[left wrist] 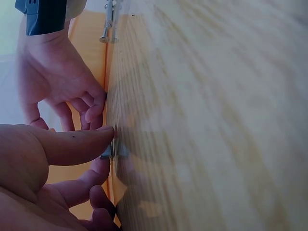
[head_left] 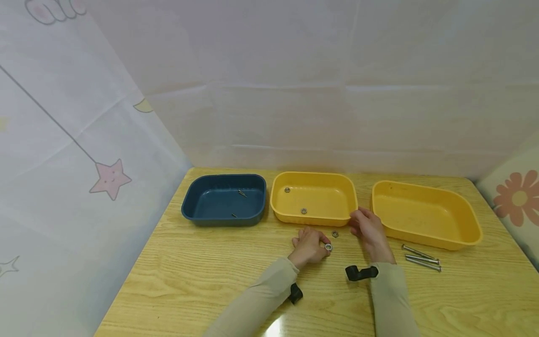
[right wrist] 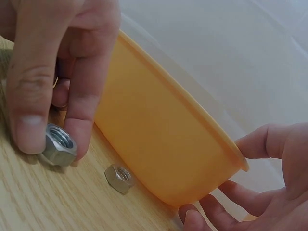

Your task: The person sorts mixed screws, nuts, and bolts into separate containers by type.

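My left hand (head_left: 310, 245) pinches a silver hex nut (right wrist: 58, 147) between thumb and forefinger, just above the table in front of the middle yellow tray (head_left: 313, 220). In the left wrist view, the held nut (left wrist: 107, 153) is partly covered by the fingers. My right hand (head_left: 370, 231) holds the tray's near right corner, thumb at the rim and fingers curled under it, as the right wrist view shows. Between the hands, a second hex nut (head_left: 335, 233) lies on the table, close to the tray wall. Two more nuts (head_left: 304, 211) lie inside this tray.
A blue tray (head_left: 227, 222) on the left contains a few small screws (head_left: 242, 193). At the right stands another yellow tray (head_left: 425, 238), with several long bolts (head_left: 423, 262) on the wooden table (head_left: 189, 285) before it. A pale cloth wall (head_left: 294, 117) rises behind.
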Motion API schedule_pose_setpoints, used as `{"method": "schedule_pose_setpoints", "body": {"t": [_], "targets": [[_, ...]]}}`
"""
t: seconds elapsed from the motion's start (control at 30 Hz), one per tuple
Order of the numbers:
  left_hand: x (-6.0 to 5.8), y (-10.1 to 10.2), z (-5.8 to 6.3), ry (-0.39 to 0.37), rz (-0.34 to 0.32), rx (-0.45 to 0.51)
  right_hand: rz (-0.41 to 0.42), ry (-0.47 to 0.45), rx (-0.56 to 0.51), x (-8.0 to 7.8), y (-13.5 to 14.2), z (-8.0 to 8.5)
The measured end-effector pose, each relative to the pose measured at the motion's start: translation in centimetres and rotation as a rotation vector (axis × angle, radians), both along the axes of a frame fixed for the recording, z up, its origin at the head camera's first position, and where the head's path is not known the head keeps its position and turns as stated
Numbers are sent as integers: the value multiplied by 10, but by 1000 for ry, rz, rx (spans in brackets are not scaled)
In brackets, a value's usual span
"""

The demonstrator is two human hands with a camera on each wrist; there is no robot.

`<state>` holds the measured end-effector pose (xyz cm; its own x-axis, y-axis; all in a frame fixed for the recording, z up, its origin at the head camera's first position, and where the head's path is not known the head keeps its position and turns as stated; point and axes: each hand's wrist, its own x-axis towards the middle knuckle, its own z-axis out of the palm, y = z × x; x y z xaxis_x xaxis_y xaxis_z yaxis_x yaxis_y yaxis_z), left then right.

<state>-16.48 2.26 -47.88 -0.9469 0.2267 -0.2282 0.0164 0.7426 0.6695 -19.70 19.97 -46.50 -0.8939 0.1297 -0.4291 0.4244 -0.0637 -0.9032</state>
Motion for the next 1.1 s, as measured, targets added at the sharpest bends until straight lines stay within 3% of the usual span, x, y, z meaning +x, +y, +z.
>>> {"method": "schedule_pose_setpoints", "body": {"t": [1.1], "targets": [[-1,-13,7,0,18,94,1,17,-15,0,1,-2]]}}
